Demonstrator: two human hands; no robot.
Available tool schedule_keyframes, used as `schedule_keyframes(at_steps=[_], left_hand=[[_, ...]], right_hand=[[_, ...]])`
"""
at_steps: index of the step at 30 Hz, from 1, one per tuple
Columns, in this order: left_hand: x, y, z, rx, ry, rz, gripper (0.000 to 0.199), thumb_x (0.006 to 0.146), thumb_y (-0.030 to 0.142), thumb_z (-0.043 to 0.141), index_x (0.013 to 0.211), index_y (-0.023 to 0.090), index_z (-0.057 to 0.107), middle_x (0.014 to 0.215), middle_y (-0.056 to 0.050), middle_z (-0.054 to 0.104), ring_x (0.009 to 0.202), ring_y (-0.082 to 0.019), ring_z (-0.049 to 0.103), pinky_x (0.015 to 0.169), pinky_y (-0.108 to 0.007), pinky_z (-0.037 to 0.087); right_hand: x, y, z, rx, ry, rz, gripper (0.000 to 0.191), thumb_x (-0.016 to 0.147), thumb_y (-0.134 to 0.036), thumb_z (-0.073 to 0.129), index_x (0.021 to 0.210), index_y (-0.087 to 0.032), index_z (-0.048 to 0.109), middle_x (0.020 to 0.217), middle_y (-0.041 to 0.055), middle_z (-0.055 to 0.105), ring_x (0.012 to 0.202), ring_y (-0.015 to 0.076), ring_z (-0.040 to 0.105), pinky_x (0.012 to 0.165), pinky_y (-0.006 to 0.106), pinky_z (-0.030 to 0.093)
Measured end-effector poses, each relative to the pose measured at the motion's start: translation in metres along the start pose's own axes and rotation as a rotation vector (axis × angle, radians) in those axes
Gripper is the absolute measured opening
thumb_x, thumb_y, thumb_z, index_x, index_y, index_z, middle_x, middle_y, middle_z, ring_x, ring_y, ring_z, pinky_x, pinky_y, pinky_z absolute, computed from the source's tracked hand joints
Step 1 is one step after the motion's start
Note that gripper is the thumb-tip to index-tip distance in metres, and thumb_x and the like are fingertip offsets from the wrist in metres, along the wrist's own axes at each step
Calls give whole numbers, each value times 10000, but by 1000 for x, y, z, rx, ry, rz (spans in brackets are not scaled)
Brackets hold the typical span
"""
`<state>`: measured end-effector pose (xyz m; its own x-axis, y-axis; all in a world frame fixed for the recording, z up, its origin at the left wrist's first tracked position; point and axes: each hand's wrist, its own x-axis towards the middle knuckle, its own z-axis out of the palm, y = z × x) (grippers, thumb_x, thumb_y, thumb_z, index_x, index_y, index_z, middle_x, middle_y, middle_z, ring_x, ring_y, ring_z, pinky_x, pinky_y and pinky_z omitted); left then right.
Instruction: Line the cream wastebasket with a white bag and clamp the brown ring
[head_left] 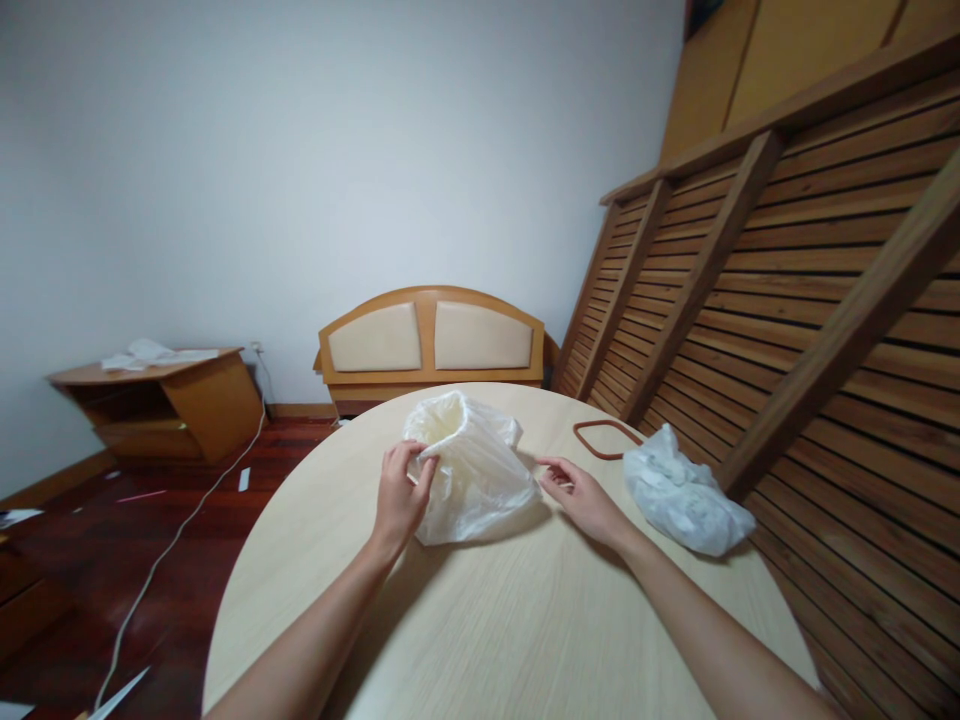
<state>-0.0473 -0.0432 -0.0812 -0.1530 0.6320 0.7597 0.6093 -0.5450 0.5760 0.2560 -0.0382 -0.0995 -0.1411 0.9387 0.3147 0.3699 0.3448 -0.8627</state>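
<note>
A crumpled, translucent white plastic bag (480,490) stands on the round table with its mouth gaping up and to the left. At the left of that mouth, my left hand (403,490) pinches the bag's rim between thumb and fingers. My right hand (577,492) hovers just off the bag's lower right side, fingers loosely curved and thumb apart from the index finger. No object can be made out in it. Right of that hand lies a second white plastic bag (682,495), bunched up around contents I cannot identify. Behind it rests a brown rounded frame-like loop (600,440).
The pale wooden table (465,640) fills the foreground. Slatted wooden panels (750,330) lean close along its right side. Beyond it stands a padded headboard (431,335). To the left are a low cabinet (217,400) and a white cable (180,530) across the dark red floor.
</note>
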Motion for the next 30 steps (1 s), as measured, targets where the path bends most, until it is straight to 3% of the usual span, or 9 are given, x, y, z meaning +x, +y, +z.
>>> schedule_keyframes(at_steps=[3,7,13,18,20,22,26,28,30], left_hand=[[-1,7,-1,-6,-31,59,114,912,315,619,958,213,641,989,-66,672,1056,-265,574,961,-433,478],[-4,23,-5,-22,-100,149,75,928,275,622,975,223,647,971,-54,683,1080,-259,564,972,-430,474],[-13,53,-6,-73,-219,322,87,920,198,637,1002,226,640,959,-51,698,1097,-246,560,962,-406,489],[-19,70,-8,-113,-294,388,105,920,224,635,1024,227,642,954,-66,702,1116,-259,575,989,-441,482],[-18,69,-11,-144,-318,368,241,899,329,669,1119,236,645,1123,-102,682,1215,-288,549,1056,-485,449],[-15,59,-13,-196,-327,301,494,870,480,679,1297,250,586,1407,-143,548,1377,-327,444,1153,-540,355],[-11,25,-6,-443,-420,43,1041,783,709,666,1589,276,169,1682,-153,123,1552,-361,133,1236,-585,169],[-11,12,0,-596,-549,-73,1179,739,728,701,1602,305,19,1687,-168,84,1542,-364,184,1229,-573,211],[-12,8,5,-705,-621,-153,1246,722,719,728,1599,294,-49,1655,-210,187,1511,-372,276,1207,-575,271]], right_hand=[[-4,-6,3,-156,92,-113,515,898,-505,612,1323,-218,563,1288,128,631,1198,275,597,1060,488,455],[-11,-17,7,-213,69,-205,722,909,-547,607,1512,-248,343,1553,139,422,1449,289,380,1205,526,291],[-15,-23,7,-104,39,-289,1058,823,-689,650,1608,-246,95,1685,135,147,1551,323,152,1256,552,143],[-15,-21,6,26,-13,-354,1211,726,-794,666,1615,-252,46,1694,142,88,1559,339,103,1252,572,114],[-16,-21,8,75,-59,-352,1200,733,-786,668,1614,-261,45,1694,143,91,1559,325,114,1253,556,130],[-18,-22,10,110,-109,-336,1205,735,-773,680,1614,-266,29,1695,143,85,1561,308,116,1255,534,145],[-19,-25,13,137,-141,-284,1270,708,-784,693,1612,-268,-34,1696,159,59,1564,294,104,1253,527,147],[-19,-26,14,140,-134,-256,1290,700,-790,694,1611,-264,-53,1693,174,55,1565,295,90,1251,535,143],[-19,-27,15,151,-127,-241,1301,698,-768,718,1611,-257,-55,1691,184,62,1564,298,84,1249,538,140]])
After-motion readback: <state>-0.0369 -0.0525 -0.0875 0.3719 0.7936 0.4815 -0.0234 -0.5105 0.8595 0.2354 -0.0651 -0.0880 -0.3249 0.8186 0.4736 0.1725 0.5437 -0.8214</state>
